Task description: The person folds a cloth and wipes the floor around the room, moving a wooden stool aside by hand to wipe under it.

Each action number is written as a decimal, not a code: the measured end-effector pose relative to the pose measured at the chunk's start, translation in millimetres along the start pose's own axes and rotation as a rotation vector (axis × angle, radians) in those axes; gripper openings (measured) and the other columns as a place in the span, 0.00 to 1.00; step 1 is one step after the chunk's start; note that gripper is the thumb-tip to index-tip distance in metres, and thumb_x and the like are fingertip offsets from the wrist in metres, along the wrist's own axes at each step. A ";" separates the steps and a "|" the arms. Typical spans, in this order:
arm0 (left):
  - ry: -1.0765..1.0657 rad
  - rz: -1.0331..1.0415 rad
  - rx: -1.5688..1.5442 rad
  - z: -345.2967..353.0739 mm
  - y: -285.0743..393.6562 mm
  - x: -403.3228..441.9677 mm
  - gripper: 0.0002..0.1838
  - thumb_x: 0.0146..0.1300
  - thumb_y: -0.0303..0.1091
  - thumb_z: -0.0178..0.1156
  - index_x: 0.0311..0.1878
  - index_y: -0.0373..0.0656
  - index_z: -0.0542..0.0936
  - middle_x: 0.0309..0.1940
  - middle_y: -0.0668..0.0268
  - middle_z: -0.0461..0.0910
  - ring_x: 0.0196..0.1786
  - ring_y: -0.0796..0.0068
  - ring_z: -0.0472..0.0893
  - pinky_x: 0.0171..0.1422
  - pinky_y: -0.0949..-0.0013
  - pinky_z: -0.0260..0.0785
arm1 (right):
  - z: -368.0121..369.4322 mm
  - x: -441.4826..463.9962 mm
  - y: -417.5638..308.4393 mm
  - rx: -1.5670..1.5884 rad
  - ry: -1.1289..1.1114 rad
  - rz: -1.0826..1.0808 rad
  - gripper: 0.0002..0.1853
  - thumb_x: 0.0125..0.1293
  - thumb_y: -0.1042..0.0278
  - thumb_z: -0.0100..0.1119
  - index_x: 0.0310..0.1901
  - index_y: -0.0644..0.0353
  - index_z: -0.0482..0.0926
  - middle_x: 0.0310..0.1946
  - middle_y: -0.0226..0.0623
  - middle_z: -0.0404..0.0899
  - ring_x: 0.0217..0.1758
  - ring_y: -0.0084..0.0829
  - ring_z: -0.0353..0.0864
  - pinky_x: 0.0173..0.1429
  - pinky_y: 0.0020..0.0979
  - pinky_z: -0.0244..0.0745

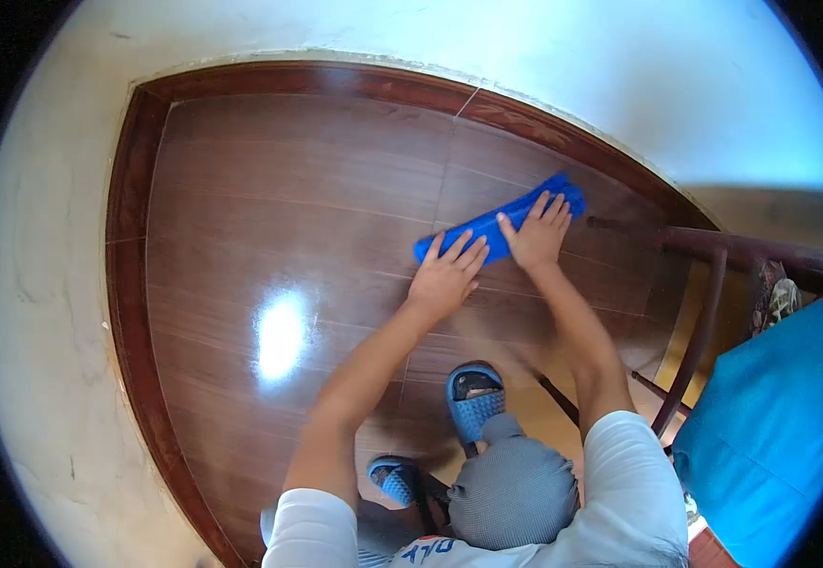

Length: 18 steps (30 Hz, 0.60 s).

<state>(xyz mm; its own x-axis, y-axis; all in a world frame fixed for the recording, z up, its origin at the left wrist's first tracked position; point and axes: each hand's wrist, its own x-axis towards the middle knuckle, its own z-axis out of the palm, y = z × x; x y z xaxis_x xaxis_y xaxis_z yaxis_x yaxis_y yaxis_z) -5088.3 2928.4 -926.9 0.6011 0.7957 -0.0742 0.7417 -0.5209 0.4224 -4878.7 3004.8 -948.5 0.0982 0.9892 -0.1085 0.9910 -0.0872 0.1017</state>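
A folded blue cloth (499,223) lies as a long strip on the brown tiled floor (298,199), slanting up to the right. My left hand (444,278) presses on its lower left end, fingers stretched out over the edge. Toward the upper right end, my right hand (536,237) lies flat on the same cloth with its fingers spread. Neither hand is wrapped round the cloth; both rest on top. What is under the cloth is hidden.
A dark red skirting (127,256) runs along the pale wall (52,237). At right stand dark metal furniture legs (705,331) and a bright blue cover (771,426). My feet in blue slippers (476,402) are below. A bright glare (281,333) shows on the floor.
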 end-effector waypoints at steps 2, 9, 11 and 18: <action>-0.028 0.026 -0.010 1.1 13.2 -25.7 0.36 0.68 0.50 0.57 0.76 0.46 0.64 0.79 0.65 0.58 0.81 0.62 0.53 0.81 0.43 0.44 | -5.2 -33.5 1.5 0.037 -0.014 -0.017 0.58 0.63 0.26 0.52 0.76 0.74 0.48 0.75 0.74 0.44 0.80 0.67 0.44 0.82 0.58 0.36; -0.123 0.095 -0.124 27.3 86.3 -65.0 0.37 0.67 0.51 0.57 0.75 0.43 0.64 0.79 0.60 0.57 0.82 0.58 0.51 0.82 0.42 0.40 | -5.8 -125.4 51.9 0.020 -0.186 0.131 0.59 0.62 0.29 0.57 0.77 0.71 0.45 0.78 0.68 0.39 0.82 0.63 0.39 0.82 0.55 0.35; -0.157 0.174 -0.213 34.8 93.2 -59.4 0.36 0.67 0.51 0.57 0.75 0.43 0.65 0.79 0.60 0.57 0.81 0.58 0.52 0.82 0.45 0.41 | -11.3 -124.1 75.9 0.009 -0.221 0.119 0.60 0.61 0.29 0.58 0.77 0.71 0.44 0.78 0.67 0.39 0.82 0.62 0.39 0.83 0.54 0.35; -0.070 0.118 -0.340 19.7 101.2 -44.0 0.35 0.66 0.46 0.60 0.74 0.45 0.67 0.79 0.59 0.57 0.81 0.57 0.53 0.83 0.48 0.42 | -1.5 -60.5 222.5 0.042 -0.174 -0.218 0.60 0.54 0.36 0.68 0.79 0.62 0.47 0.80 0.58 0.40 0.83 0.57 0.39 0.83 0.53 0.41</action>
<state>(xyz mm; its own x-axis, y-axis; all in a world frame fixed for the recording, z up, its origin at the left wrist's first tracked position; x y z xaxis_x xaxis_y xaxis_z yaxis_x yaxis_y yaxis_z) -5033.8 2834.6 -898.6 0.7044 0.7069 -0.0637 0.5317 -0.4661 0.7071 -4664.2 2925.7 -917.8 -0.1070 0.9505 -0.2917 0.9930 0.1168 0.0164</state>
